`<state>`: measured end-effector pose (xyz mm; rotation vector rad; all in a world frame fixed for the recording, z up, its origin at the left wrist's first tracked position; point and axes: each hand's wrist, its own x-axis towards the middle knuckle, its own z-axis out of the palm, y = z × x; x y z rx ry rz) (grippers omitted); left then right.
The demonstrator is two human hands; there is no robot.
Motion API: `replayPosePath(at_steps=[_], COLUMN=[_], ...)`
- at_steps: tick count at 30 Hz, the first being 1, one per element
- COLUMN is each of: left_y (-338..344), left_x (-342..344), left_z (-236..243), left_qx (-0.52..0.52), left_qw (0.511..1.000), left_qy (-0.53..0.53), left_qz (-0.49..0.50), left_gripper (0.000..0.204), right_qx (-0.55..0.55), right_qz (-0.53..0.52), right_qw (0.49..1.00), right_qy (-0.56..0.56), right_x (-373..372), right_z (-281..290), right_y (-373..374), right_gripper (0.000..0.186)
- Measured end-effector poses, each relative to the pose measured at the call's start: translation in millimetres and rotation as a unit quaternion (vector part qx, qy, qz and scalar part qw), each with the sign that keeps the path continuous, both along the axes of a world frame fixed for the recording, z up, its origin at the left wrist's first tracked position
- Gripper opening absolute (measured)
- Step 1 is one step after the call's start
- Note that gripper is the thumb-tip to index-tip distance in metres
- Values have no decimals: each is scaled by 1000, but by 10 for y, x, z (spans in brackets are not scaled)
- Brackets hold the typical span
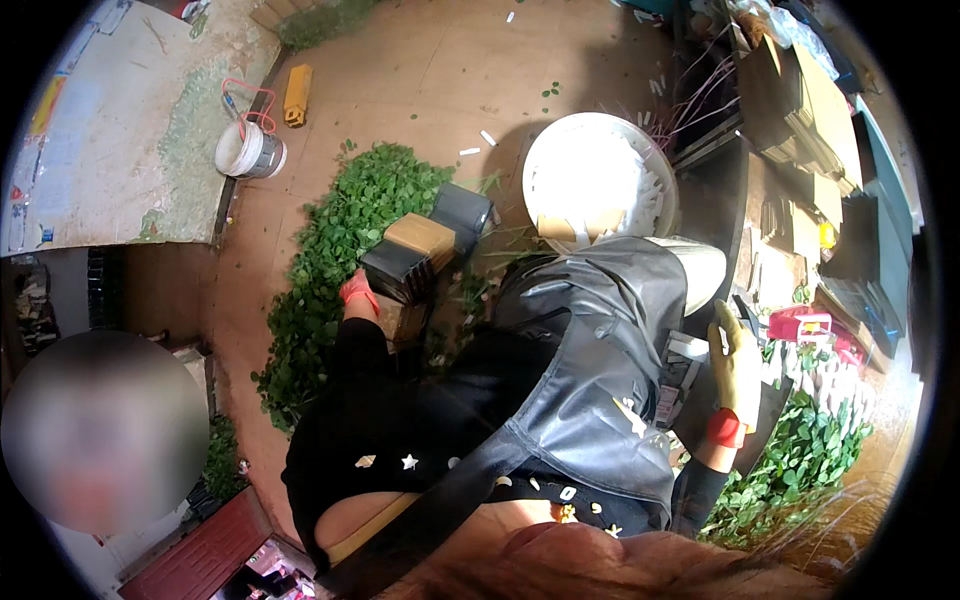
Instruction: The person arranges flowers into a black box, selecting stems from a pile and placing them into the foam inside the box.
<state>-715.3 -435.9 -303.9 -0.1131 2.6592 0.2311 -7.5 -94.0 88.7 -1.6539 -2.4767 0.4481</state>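
Observation:
My left hand (357, 288), in a red glove, is at the near-left side of a stack of black boxes (397, 270). Its fingertips are hard to make out against the stack, so I cannot tell whether they grip it. A brown cardboard piece (420, 238) lies on the stack, and another black box (461, 210) sits just beyond. Leafy green stems (340, 240) are heaped along the left of these boxes. My right hand (738, 362), in a yellow glove with a red cuff, has its fingers stretched out. It is beside a red-and-white box (799, 324).
A round white tub (580, 140) holding white slips stands ahead. Several cardboard sheets (825, 110) stand at the right. Bundled green stems (800, 450) lie at the lower right. A white bucket (240, 152) and a yellow block (297, 95) are at the far left. Another person is at the left.

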Motion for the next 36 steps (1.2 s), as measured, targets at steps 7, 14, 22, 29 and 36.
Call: replayPosePath(at_steps=[7, 14, 22, 29, 36], left_y=[1480, 3156, 4164, 3660, 3657], left_x=[546, 1843, 5353, 6619, 6695], left_z=[503, 1209, 2963, 3489, 3590], left_qx=[168, 360, 590, 474, 452], left_qw=[980, 892, 350, 89, 72], left_qy=[69, 72, -149, -254, -261], left_qz=[86, -263, -712, -838, -850], left_gripper=[53, 53, 42, 39, 30], right_qx=[-9, 93, 183, -26, -108], right_qz=[-209, -269, -396, -460, -509], right_qw=[952, 957, 900, 886, 847], right_qy=[224, 52, 8, 54, 109], right_x=[44, 296, 282, 316, 246], right_z=[721, 146, -323, -368, 29], right_y=[-541, -945, -1097, -1146, -1397], right_gripper=[47, 60, 34, 50, 57])
